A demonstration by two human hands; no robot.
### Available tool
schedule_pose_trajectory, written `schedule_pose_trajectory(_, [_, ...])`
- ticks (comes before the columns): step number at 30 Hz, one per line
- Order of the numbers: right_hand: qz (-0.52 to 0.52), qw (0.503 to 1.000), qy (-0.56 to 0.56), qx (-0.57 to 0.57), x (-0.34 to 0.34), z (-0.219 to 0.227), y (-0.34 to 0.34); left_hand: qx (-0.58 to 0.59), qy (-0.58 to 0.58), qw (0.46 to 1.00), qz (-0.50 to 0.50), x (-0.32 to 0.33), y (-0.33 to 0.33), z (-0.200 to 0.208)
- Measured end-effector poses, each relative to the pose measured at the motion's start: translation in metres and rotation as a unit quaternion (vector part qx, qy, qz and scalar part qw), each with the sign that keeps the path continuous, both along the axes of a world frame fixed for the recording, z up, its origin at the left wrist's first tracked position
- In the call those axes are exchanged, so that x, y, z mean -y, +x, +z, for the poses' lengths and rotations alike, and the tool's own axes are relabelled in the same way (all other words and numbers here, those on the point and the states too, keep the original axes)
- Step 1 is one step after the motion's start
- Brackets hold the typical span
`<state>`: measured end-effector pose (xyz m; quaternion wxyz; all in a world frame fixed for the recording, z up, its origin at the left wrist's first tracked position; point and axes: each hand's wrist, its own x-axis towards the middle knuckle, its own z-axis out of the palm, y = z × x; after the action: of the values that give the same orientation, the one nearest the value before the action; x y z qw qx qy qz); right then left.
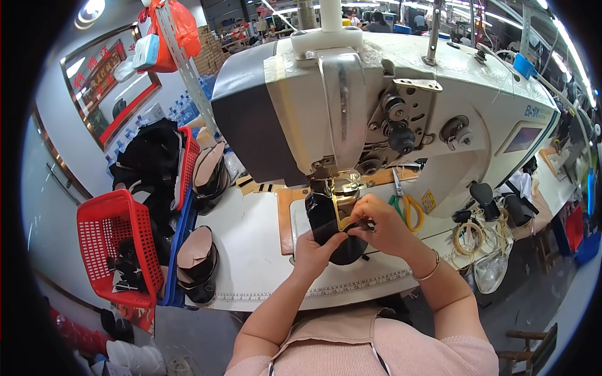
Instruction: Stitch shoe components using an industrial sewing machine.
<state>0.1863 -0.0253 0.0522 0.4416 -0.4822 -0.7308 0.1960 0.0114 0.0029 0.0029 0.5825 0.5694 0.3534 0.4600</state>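
Below the needle area of a large white sewing machine [414, 100], a shiny black shoe upper [321, 212] lies at the brass-coloured guide [342, 194]. My left hand [313, 252] grips its near left edge, the thumb pointing right. My right hand [374, 227] pinches the material from the right side, its fingertips close to my left thumb. The upper's rounded lower part [348, 253] hangs between and below both hands. My fingers hide some of the edge. Behind my right hand, scissors [414, 213] with green and yellow handles lie on the machine bed.
Left on the white table [248, 250] stand black shoe uppers [197, 263] with pinkish lining. Beyond them are a red basket [119, 244] with black scraps and a blue tray [179, 250] of black material. Tape rolls [469, 239] and a clear bag [492, 269] sit right.
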Motion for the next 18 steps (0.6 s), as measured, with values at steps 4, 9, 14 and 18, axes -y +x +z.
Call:
schedule_pose_trajectory(4, [0.011,0.992,0.117,0.042,0.001,0.0,0.001,-0.042,0.014,0.999,0.008,0.0,-0.002,0.0])
schedule_pose_trajectory(9, [-0.04,0.952,0.274,0.132,0.006,-0.011,-0.004,-0.031,0.043,0.999,0.004,-0.001,-0.002,-0.001])
schedule_pose_trajectory(14, [-0.064,0.97,0.221,0.075,0.006,-0.023,-0.01,-0.113,0.066,0.991,0.039,-0.004,0.002,-0.002])
schedule_pose_trajectory(18, [-0.065,0.979,0.187,0.041,0.003,-0.022,-0.013,-0.077,0.04,0.996,0.036,-0.005,0.006,-0.001])
